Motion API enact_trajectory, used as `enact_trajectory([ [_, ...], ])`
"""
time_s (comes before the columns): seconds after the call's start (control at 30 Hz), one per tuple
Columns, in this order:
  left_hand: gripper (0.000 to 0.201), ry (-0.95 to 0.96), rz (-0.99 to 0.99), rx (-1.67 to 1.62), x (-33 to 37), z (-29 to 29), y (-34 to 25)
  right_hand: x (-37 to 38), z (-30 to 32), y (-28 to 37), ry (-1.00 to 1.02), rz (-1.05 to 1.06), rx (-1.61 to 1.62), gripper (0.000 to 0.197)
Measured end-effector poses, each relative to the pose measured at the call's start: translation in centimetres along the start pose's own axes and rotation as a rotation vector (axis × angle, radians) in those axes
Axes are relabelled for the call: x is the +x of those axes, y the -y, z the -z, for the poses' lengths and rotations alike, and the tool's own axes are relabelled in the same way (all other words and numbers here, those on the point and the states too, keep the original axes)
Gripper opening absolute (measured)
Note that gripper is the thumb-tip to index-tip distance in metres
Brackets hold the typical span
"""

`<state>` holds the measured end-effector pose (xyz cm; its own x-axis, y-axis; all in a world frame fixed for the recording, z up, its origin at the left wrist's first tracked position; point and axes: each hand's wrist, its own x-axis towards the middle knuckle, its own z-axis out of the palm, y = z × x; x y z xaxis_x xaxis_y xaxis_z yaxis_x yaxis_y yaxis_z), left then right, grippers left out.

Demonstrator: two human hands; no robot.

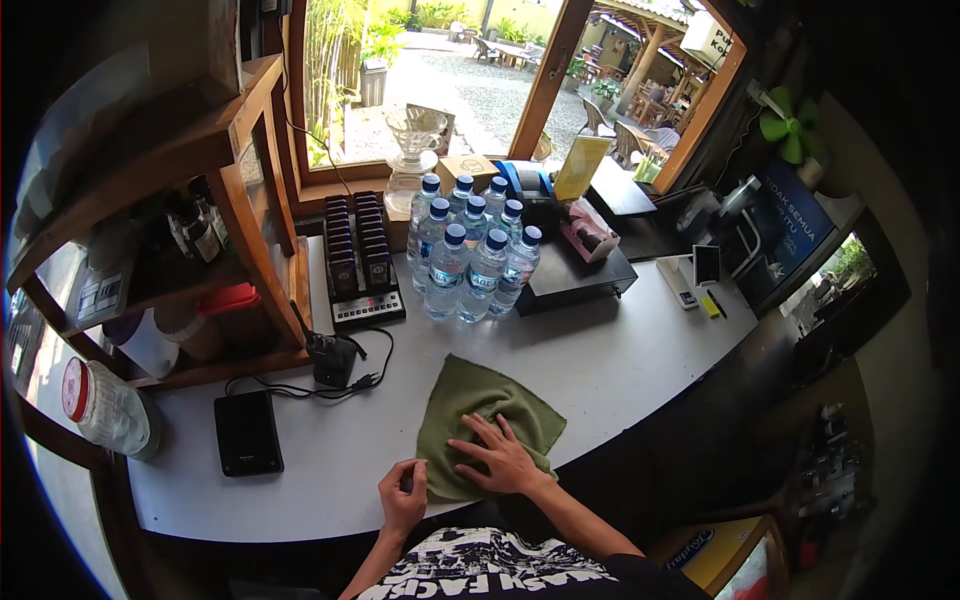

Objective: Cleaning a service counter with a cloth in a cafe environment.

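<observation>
A green cloth [470, 385] lies spread and slightly rumpled near the front edge of the white counter [340, 440]. My right hand [497, 460] rests flat on it, fingers spread, with small folds bunched around them. Beside the cloth's left edge, my left hand [403, 497] is curled closed at the counter's edge; whatever it holds, if anything, is hidden. Beyond the cloth stands a tight group of clear water bottles [486, 275] with blue caps.
Left of the bottles is a charging rack [368, 310] of dark pagers. Nearer stand a walkie-talkie [332, 358] with a cable and a flat black box [248, 433]. A wooden shelf [240, 160] and lidded jar [110, 410] border the left. A black cash drawer [575, 288] sits right.
</observation>
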<state>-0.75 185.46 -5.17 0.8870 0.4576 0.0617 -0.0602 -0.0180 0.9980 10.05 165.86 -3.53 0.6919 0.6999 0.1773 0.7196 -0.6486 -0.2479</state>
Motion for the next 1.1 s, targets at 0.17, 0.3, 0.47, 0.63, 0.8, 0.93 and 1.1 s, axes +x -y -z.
enact_trajectory([
  [0.17,0.011,0.006,-0.024,-0.012,0.2,-0.8,0.1,-1.5,3.2,-11.6,-0.206,-0.440,-0.076,0.056],
  [0.3,0.010,-0.006,-0.077,0.003,0.5,-1.2,-0.3,0.6,3.2,-14.5,-0.124,-0.860,-0.185,0.068],
  [0.47,0.010,-0.060,-0.125,0.080,0.3,-1.2,-0.6,1.8,-0.3,-2.8,-0.101,-0.359,-0.117,0.071],
  [0.63,0.010,-0.071,-0.134,0.089,0.3,-1.4,-0.4,-1.3,2.7,-3.4,-0.061,0.109,0.217,0.056],
  [0.8,0.009,-0.046,-0.152,0.105,0.3,-1.4,-0.5,-2.3,5.2,-14.9,-0.179,-0.556,-0.182,0.056],
  [0.93,0.009,-0.025,-0.152,0.131,0.5,-1.8,-0.6,0.0,1.4,-12.4,-0.106,-0.741,-0.245,0.076],
  [1.1,0.011,-0.048,-0.100,0.120,0.1,-1.5,-0.2,0.0,-0.5,1.0,0.016,-0.178,-0.070,0.076],
])
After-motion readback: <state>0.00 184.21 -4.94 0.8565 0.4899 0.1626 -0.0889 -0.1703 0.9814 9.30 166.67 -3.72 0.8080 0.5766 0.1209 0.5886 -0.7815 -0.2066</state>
